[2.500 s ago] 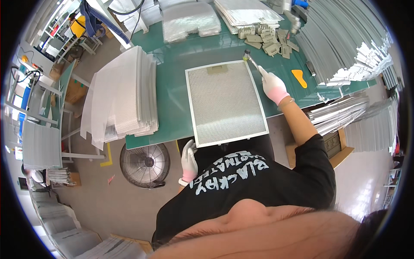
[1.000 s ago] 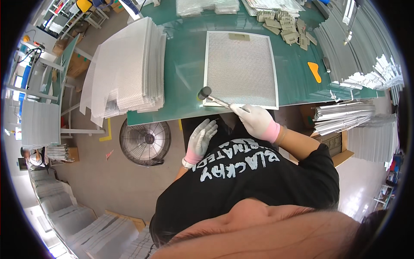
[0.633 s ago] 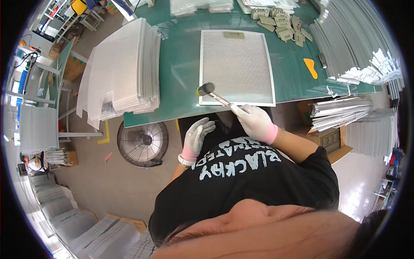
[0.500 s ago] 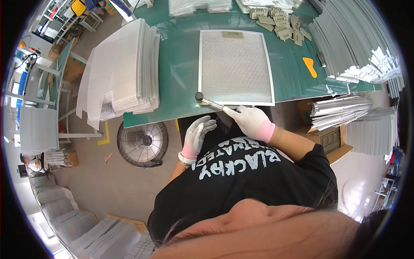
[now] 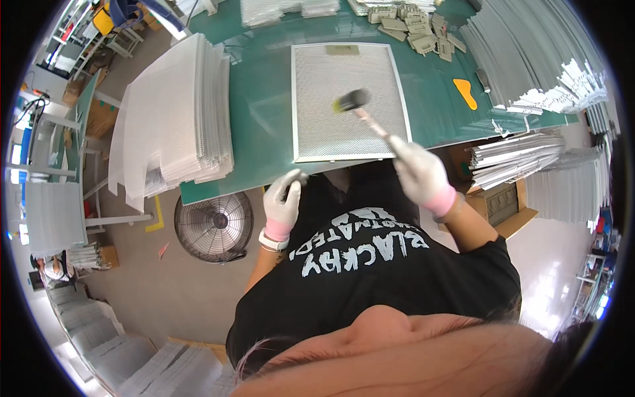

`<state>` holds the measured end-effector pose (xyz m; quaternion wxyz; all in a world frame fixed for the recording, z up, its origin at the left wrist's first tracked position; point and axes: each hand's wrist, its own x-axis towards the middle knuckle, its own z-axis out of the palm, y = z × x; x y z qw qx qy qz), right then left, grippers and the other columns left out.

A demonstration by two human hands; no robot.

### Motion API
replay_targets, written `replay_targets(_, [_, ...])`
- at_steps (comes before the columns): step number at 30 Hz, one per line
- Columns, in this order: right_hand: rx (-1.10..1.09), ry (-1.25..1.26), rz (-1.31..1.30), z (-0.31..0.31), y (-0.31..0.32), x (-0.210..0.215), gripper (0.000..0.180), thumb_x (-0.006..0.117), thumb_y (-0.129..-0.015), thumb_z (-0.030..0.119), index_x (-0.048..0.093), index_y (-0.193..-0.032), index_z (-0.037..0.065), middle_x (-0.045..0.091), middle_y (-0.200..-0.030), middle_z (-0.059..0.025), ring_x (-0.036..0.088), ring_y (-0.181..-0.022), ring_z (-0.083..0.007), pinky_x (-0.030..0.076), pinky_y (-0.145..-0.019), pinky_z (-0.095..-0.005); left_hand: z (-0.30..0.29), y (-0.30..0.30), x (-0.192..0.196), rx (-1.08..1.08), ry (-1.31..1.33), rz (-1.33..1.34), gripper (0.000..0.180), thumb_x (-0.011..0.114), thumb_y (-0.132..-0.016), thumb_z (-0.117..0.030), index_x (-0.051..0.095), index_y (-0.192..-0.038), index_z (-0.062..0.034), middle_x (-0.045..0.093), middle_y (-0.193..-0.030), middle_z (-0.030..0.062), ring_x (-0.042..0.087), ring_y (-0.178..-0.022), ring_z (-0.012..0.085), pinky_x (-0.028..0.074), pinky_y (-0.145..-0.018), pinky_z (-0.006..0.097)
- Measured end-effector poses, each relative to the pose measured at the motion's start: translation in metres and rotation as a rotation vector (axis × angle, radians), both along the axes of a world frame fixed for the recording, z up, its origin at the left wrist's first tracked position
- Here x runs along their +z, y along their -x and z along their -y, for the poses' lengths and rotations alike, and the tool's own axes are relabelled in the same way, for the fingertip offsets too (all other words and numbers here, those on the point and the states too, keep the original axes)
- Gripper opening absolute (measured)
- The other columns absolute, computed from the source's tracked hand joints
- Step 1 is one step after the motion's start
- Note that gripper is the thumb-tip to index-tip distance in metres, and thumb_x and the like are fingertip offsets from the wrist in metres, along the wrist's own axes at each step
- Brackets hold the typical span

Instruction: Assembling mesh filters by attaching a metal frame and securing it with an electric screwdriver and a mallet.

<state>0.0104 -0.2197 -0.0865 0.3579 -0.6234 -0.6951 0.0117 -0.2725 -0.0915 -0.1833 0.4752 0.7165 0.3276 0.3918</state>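
In my gloved right hand [image 5: 421, 173] is the handle of a mallet [image 5: 376, 126]. Its dark head, smeared by motion, is over a framed mesh panel [image 5: 350, 86]. The panel is rectangular, with a white metal frame, grey mesh and a small beige plate [image 5: 342, 49] at its far edge. It lies flat on the green table [image 5: 261, 99], its near side by the table's front edge. My gloved left hand [image 5: 284, 202] is off the near edge, left of the panel's near corner. Its fingers are loosely bent, with a gap between thumb and fingers; no held thing shows.
A tall stack of mesh sheets [image 5: 169, 112] stands at left on the table. Several beige plates [image 5: 417, 30] are heaped at the back right, near an orange-yellow flat tool [image 5: 465, 94]. Long grey strips [image 5: 529, 53] are piled at right. A floor fan [image 5: 215, 225] stands below left.
My right hand has moved right and a little away from me, swinging the mallet head up and right from the panel's near left corner. My left hand has shifted slightly left and farther away.
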Motion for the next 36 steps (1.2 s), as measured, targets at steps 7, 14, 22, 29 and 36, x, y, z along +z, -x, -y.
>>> replay_targets(7, [-0.281, 0.024, 0.097, 0.109, -0.057, -0.029, 0.044, 0.054, -0.083, -0.006, 0.053, -0.126, -0.007, 0.057, -0.079, -0.0164, 0.056, -0.065, -0.0333, 0.047, -0.060, -0.0424, -0.037, -0.023, 0.014, -0.013, -0.666, -0.538, 0.039, 0.066, -0.080, -0.012, 0.061, -0.117, -0.0028, 0.061, -0.123, 0.0144, 0.055, -0.116, 0.0374, 0.043, -0.098, 0.049])
replay_targets(14, [-0.390, 0.181, 0.149, 0.136, -0.048, -0.045, 0.052, 0.059, -0.084, 0.004, 0.054, -0.136, 0.008, 0.056, -0.080, -0.0133, 0.058, -0.067, -0.0341, 0.047, -0.059, -0.0446, -0.044, -0.025, 0.012, -0.075, -0.657, -0.569, 0.041, 0.070, -0.078, -0.016, 0.060, -0.116, -0.0029, 0.059, -0.125, 0.0139, 0.053, -0.120, 0.0379, 0.041, -0.101, 0.050])
replay_targets(22, [-0.345, 0.297, 0.090, 0.114, -0.063, -0.037, 0.051, 0.056, -0.088, 0.005, 0.052, -0.138, 0.010, 0.059, -0.084, -0.0141, 0.060, -0.073, -0.0349, 0.050, -0.065, -0.0443, -0.035, -0.025, 0.025, -0.131, -0.663, -0.591, 0.042, 0.078, -0.069, -0.019, 0.060, -0.104, -0.0038, 0.059, -0.122, 0.0136, 0.053, -0.117, 0.0360, 0.043, -0.099, 0.048])
replay_targets(29, [-0.520, 0.249, -0.417, 0.092, -0.076, -0.055, 0.050, 0.050, -0.092, -0.003, 0.047, -0.142, -0.001, 0.061, -0.130, -0.0211, 0.063, -0.115, -0.0310, 0.048, -0.097, -0.0349, -0.004, -0.028, 0.019, -0.249, -0.961, -0.475, 0.033, 0.069, -0.073, -0.011, 0.064, -0.106, -0.0126, 0.063, -0.112, 0.0069, 0.058, -0.112, 0.0285, 0.045, -0.096, 0.046])
replay_targets(36, [-0.429, 0.170, -0.365, 0.084, -0.083, -0.059, 0.052, 0.050, -0.090, -0.005, 0.046, -0.142, -0.001, 0.065, -0.120, -0.0202, 0.066, -0.102, -0.0267, 0.050, -0.090, -0.0322, -0.055, -0.048, 0.068, -0.398, -1.173, -0.621, 0.031, 0.061, -0.079, -0.013, 0.064, -0.109, -0.0116, 0.064, -0.116, 0.0069, 0.060, -0.113, 0.0245, 0.046, -0.101, 0.042])
